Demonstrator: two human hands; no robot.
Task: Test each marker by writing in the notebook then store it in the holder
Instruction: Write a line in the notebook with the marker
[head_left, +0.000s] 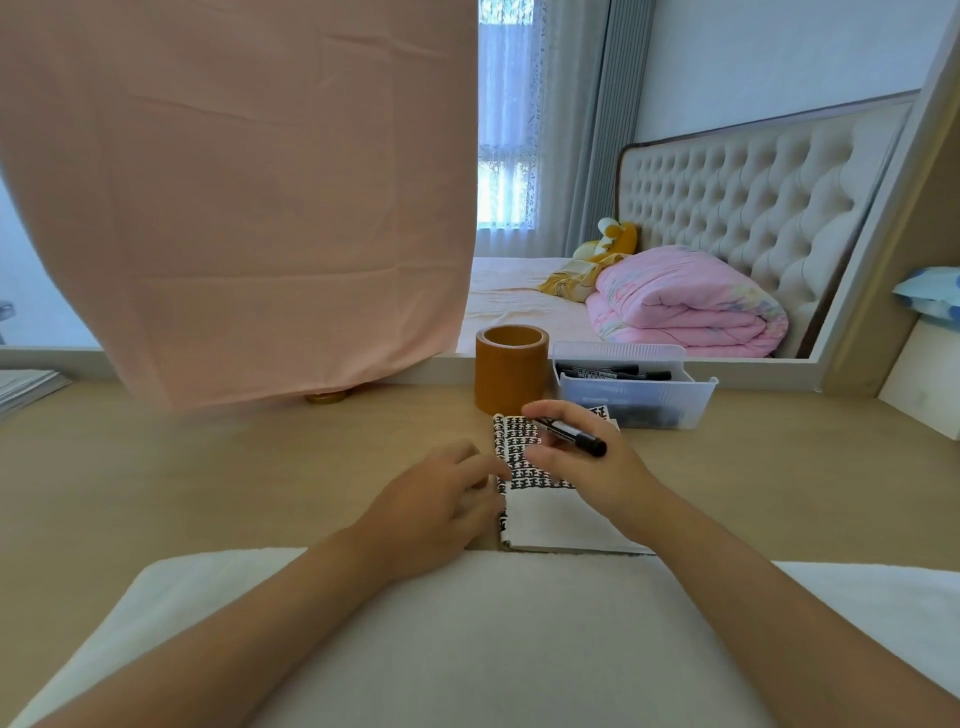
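A small notebook lies open on the wooden desk, its upper part filled with rows of black marks and its lower part blank. My right hand holds a black marker over the written area, the cap end pointing right. My left hand rests flat on the notebook's left edge, fingers spread. Behind the notebook stands an orange-brown cylindrical holder; nothing shows above its rim. A clear plastic bin to its right holds several more black markers.
A pink cloth hangs over the back left of the desk, with a gold lid under its hem. A mirror along the back wall reflects a bed. A white towel covers the desk's near edge under my forearms. Books lie far left.
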